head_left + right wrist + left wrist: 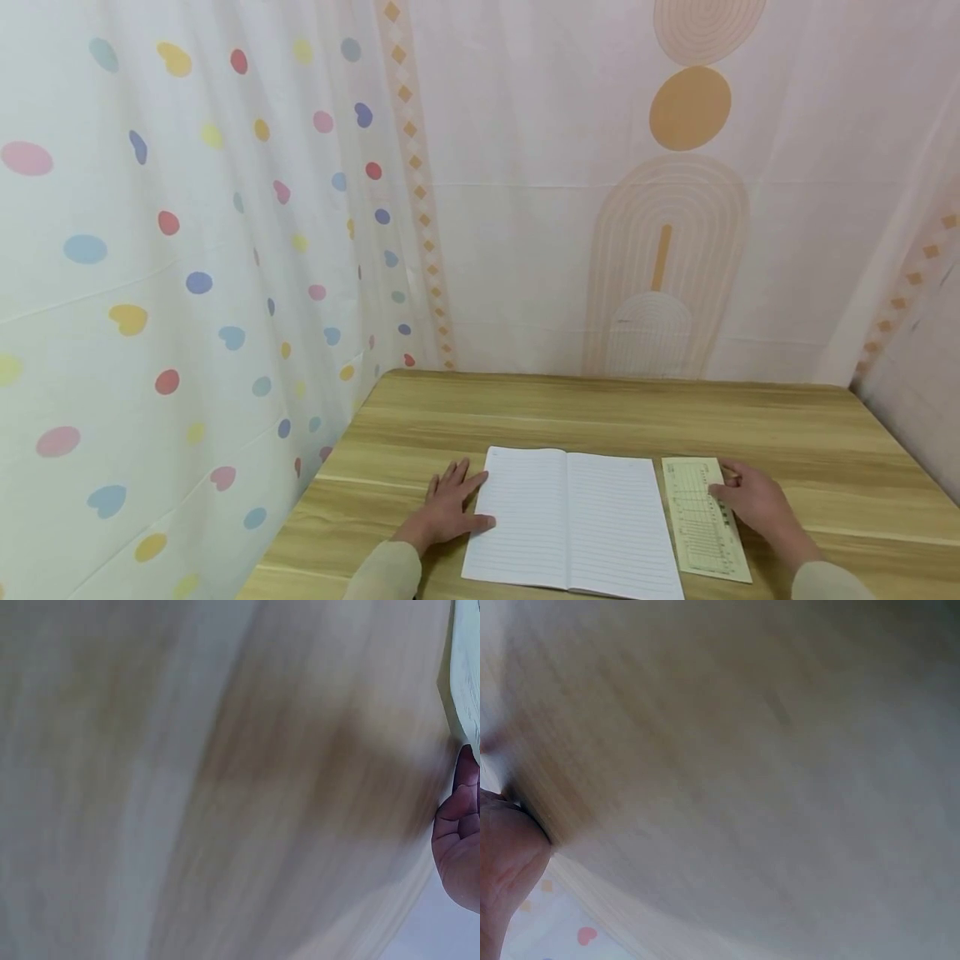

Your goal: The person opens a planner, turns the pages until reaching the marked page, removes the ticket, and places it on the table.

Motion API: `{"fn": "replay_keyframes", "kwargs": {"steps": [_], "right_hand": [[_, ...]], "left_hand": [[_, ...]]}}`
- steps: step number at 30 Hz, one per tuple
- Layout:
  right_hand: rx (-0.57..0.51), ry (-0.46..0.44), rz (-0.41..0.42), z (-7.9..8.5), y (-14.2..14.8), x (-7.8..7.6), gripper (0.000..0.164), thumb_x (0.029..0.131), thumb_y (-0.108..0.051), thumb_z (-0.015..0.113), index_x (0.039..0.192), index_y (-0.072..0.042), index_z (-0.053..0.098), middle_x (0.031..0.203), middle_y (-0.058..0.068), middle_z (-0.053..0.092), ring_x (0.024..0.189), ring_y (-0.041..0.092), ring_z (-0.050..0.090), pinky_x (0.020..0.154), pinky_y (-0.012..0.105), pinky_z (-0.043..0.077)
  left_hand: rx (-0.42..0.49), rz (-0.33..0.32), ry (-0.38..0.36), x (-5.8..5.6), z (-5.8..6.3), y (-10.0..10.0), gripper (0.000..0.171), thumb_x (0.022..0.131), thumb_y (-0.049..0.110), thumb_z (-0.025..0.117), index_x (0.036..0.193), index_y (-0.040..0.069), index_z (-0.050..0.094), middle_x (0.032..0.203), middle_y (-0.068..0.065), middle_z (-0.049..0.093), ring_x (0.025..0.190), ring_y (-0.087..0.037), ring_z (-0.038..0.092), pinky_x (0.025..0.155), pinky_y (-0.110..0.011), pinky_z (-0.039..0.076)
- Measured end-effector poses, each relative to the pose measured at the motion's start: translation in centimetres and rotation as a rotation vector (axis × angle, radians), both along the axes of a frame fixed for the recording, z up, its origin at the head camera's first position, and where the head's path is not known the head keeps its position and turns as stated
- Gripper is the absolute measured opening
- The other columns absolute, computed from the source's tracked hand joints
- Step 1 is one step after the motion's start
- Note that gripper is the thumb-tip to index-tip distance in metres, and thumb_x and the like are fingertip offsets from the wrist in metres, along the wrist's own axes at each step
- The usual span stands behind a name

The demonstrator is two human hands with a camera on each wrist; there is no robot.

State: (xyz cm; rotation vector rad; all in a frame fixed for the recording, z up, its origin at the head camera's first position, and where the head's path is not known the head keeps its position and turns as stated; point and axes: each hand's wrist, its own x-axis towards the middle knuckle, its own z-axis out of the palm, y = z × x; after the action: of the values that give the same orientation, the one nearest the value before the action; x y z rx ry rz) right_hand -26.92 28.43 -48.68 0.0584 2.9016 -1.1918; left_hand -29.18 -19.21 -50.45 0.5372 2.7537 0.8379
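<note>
An open lined notebook [517, 508] lies on the wooden table, its two white pages spread flat. My left hand [448, 504] rests at its left edge, fingers extended, with the thumb and a fingertip on the page. To the notebook's right is a pale yellow printed form [697, 517], ruled like a receipt slip. My right hand [757, 498] pinches its right edge, thumb on top and the other fingers curled beside it. In the right wrist view, the right hand [459, 832] meets the pale paper [466, 667] at the frame's edge. Only part of the left hand [510, 855] shows in the left wrist view.
The wood-grain table [600, 408] reaches back to a patterned curtain [517, 250]. A dotted curtain [202, 333] hangs along the left side. A pale wall [926, 375] stands at the right.
</note>
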Motion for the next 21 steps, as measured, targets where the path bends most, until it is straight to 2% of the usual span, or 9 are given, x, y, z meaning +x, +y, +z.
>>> {"fn": "replay_keyframes", "kwargs": {"steps": [8, 15, 21], "right_hand": [[0.039, -0.012, -0.02, 0.2, 2.0, 0.6, 0.066, 0.094, -0.021, 0.064, 0.138, 0.02, 0.037, 0.114, 0.038, 0.057, 0.103, 0.048, 0.057, 0.085, 0.059, 0.048], [0.048, -0.009, -0.062, 0.5, 2.9, 0.8, 0.066, 0.095, -0.019, 0.062, 0.136, 0.023, 0.033, 0.113, 0.037, 0.058, 0.103, 0.049, 0.056, 0.085, 0.059, 0.046], [0.068, 0.021, -0.058, 0.7, 2.3, 0.8, 0.065, 0.096, -0.022, 0.061, 0.137, 0.021, 0.035, 0.123, 0.041, 0.052, 0.112, 0.056, 0.051, 0.091, 0.065, 0.043]], "left_hand": [[0.0, -0.004, 0.0, -0.1, -0.1, -0.1, 0.08, 0.089, 0.047, 0.07, 0.152, 0.009, 0.04, 0.161, -0.028, 0.011, 0.148, -0.047, 0.003, 0.113, -0.067, -0.002], [0.014, -0.008, -0.004, -0.1, -0.2, 0.0, 0.08, 0.089, 0.047, 0.07, 0.152, 0.008, 0.039, 0.161, -0.028, 0.01, 0.148, -0.047, 0.002, 0.113, -0.066, -0.003], [0.014, -0.009, 0.002, -0.1, -0.2, -0.1, 0.08, 0.089, 0.047, 0.07, 0.152, 0.008, 0.039, 0.161, -0.029, 0.011, 0.148, -0.048, 0.003, 0.113, -0.066, -0.003]]}}
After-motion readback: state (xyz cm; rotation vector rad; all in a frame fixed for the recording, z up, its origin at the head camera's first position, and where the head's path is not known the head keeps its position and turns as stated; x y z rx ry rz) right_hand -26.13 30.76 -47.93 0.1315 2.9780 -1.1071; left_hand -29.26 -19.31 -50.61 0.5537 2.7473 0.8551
